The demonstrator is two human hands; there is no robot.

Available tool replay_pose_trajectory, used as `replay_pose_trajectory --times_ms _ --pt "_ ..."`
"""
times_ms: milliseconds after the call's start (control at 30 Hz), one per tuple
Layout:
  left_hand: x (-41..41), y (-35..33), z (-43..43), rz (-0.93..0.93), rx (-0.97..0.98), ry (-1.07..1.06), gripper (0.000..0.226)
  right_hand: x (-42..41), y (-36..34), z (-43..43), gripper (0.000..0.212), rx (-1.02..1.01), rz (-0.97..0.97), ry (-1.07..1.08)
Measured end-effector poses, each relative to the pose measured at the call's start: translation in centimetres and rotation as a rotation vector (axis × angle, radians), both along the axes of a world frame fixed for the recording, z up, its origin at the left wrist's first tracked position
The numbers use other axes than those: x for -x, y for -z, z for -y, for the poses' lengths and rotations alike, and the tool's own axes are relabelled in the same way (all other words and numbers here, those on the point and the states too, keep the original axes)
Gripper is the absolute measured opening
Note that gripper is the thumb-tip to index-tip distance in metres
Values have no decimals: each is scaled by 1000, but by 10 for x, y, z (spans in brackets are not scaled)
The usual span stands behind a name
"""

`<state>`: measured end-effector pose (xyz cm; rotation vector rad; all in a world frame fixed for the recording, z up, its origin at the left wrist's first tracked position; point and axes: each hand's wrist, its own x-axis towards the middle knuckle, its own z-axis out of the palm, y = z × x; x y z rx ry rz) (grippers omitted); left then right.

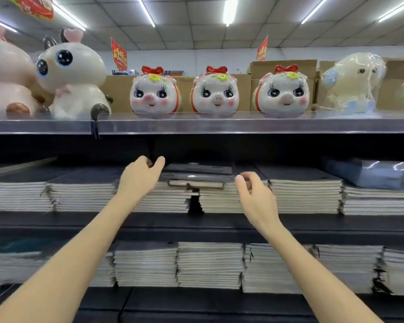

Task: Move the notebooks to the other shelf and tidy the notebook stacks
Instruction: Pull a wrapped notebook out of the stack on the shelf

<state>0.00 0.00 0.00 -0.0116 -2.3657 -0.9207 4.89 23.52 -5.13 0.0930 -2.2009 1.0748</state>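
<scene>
- On the middle shelf (196,221), between the 2 raised hands, a few dark-covered notebooks (197,173) lie on top of the paper-edged stacks, straddling the gap between 2 of them.
- Left hand (140,176) sits at the left end of these top notebooks, thumb up and fingers curled loosely toward the back; it is partly open, and whether it touches a cover cannot be told.
- Right hand (254,194) hovers just beside the right front corner of the same notebooks, fingers bent and spread, gripping nothing.
- Under the dark covers, 1 thinner notebook (196,183) sticks out slightly forward, its spine facing the viewer.
- More stacks of notebooks run along the middle shelf on both sides, and another row fills the lower shelf (210,264).
- Above, the top shelf (219,127) carries 3 pig-shaped money boxes (216,93) in a row, with larger figures at either end.
</scene>
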Motion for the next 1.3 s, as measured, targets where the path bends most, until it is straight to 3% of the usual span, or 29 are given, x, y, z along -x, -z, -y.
replay_pose_trajectory --times_ms 67,167,400,533,667,733,900,1000,1100,1200,1300 --pt "16 -3 -3 123 -23 -4 59 16 -1 6 42 88 45 -30" --pt "38 -4 -12 250 -216 135 52 35 0 13 50 128 72 -65" --pt "46 -4 -14 281 -276 188 35 52 1 11 29 164 10 -130" --pt "24 -2 6 374 -587 220 15 50 4 7 25 364 54 -244" --pt "-6 -3 27 504 -928 304 10 60 -6 12 29 656 333 -372" --pt "-18 -3 33 542 -1029 335 7 66 -7 18 30 763 380 -449" --pt "-30 7 35 505 -1137 371 13 80 -7 25 41 1001 416 -590" --pt "-43 24 51 429 -1265 369 39 84 -5 27 40 1093 423 -669" --pt "-70 39 77 337 -1306 400 56 86 -6 27 54 1121 465 -693" --pt "-105 50 94 262 -1264 415 95 79 -13 29 43 1175 410 -661" --pt "-143 62 100 197 -1256 382 92 52 -7 29 29 1125 322 -626"
